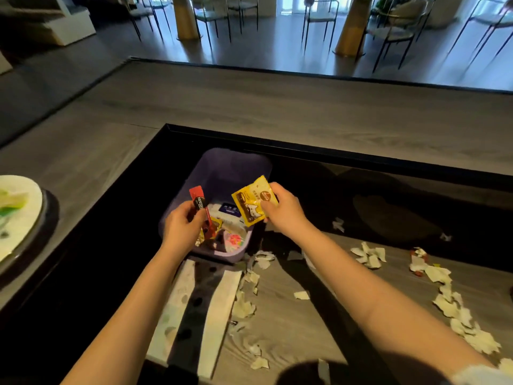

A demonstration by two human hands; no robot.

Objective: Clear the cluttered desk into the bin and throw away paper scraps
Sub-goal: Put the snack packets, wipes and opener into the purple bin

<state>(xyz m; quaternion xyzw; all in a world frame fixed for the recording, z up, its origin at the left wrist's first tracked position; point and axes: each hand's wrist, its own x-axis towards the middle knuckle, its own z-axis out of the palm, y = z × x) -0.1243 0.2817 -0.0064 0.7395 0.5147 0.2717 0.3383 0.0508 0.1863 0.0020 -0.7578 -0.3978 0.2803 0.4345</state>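
Left hand (181, 229): fingers curled round red coffee stick sachet (200, 207), over purple bin (222, 173) | Right hand (286, 212): fingers pinching yellow sachet (254, 201) above bin's right rim | Bin: far left end of surface (277, 315), wrappers (233, 240) inside | Paper scraps (369, 255): torn, scattered across surface, near and right of bin

One purple bin (222, 173), one red Nescafé stick sachet (198, 200), one yellow packet (254, 202), two bare hands, left hand (181, 226) and right hand (283, 211), one white plate (16, 218), two golden table pedestals (184, 18) (351, 29), dozens of torn paper scraps (369, 255), too many to count
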